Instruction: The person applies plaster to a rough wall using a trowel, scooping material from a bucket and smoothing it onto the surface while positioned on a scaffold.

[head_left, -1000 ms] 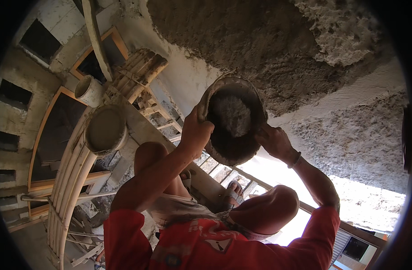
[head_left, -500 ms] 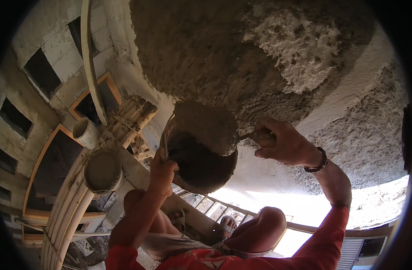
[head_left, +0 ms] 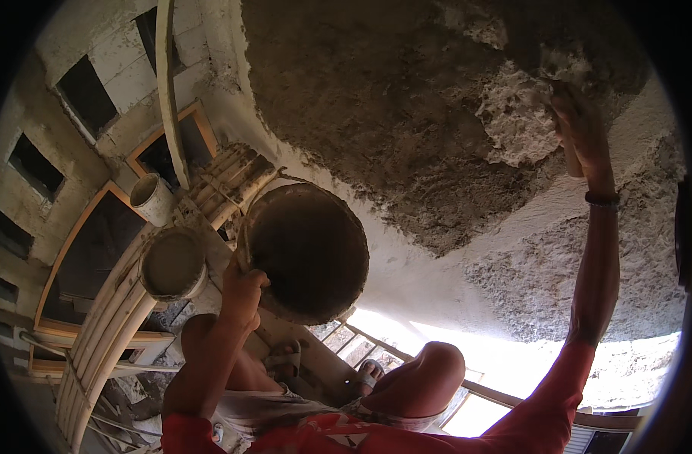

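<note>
The left hand (head_left: 244,291) is closed around the left edge of a big round bucket (head_left: 315,227). The bucket is up in front of the person, over the knees, near the wall (head_left: 376,113). Its mouth faces the person's eyes, so its long way runs away from the eyes to the bottom. Inside it is dark and muddy, and I cannot tell how much mud is in there.

Another bucket (head_left: 198,289) sits by the long poles (head_left: 119,318) on the left, with smooth grey mud almost up to its rim. A small white pail (head_left: 160,206) is just beside it; what is in it I cannot tell.

The right hand (head_left: 584,132) is up by the rough wall, gripping a tool by its handle (head_left: 573,160). The handle runs nearly up and down, its butt pointing down by the wrist. The tool's other end is too dark to see.
</note>
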The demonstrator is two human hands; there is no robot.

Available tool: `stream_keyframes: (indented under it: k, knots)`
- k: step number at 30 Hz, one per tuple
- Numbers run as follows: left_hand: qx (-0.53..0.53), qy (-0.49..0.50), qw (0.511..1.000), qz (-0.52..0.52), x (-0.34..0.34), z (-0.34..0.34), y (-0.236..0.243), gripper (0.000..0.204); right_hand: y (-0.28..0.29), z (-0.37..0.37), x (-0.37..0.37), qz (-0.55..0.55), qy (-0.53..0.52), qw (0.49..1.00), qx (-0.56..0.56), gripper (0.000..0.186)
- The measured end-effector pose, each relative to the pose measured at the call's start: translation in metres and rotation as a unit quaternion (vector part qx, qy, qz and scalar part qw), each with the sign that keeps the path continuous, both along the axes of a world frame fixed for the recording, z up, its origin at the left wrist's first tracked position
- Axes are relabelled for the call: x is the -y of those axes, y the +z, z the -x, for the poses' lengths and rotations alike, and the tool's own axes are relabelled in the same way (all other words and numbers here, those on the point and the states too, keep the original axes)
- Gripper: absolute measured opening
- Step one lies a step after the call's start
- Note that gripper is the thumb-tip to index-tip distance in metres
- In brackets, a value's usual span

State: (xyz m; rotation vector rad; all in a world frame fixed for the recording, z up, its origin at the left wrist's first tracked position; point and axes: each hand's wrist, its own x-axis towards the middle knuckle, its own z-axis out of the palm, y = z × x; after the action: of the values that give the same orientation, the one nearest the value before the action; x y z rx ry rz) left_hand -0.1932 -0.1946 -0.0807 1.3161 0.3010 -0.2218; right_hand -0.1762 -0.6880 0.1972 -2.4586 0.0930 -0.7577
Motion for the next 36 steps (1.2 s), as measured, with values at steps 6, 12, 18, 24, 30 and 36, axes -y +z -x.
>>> stream_keyframes:
  k: [6,12,18,24,30,36]
  knots:
    - [-0.002,-0.022,1.000,-0.020,-0.002,0.007,-0.003,0.057,-0.029,0.027,-0.035,0.001,0.018,0.999,-0.049,0.050]
    - [0.007,-0.092,0.995,-0.024,0.030,0.004,-0.011,0.065,-0.167,-0.016,-0.080,0.176,0.079,0.969,-0.152,0.048]
    - [-0.009,-0.122,0.992,-0.013,0.046,0.008,-0.007,0.063,-0.201,-0.081,-0.047,0.449,0.017,0.893,-0.021,0.048]
    - [-0.015,-0.140,0.989,-0.041,0.042,0.007,-0.004,0.061,-0.129,-0.044,-0.050,0.098,-0.011,0.994,-0.055,0.034]
    - [-0.009,-0.126,0.991,-0.052,0.049,0.005,-0.006,0.062,-0.076,-0.010,-0.024,0.216,-0.024,0.976,0.009,0.039]
    - [-0.007,-0.147,0.986,-0.078,0.044,0.012,0.000,0.063,-0.015,0.035,-0.043,0.431,-0.071,0.897,0.066,0.039]
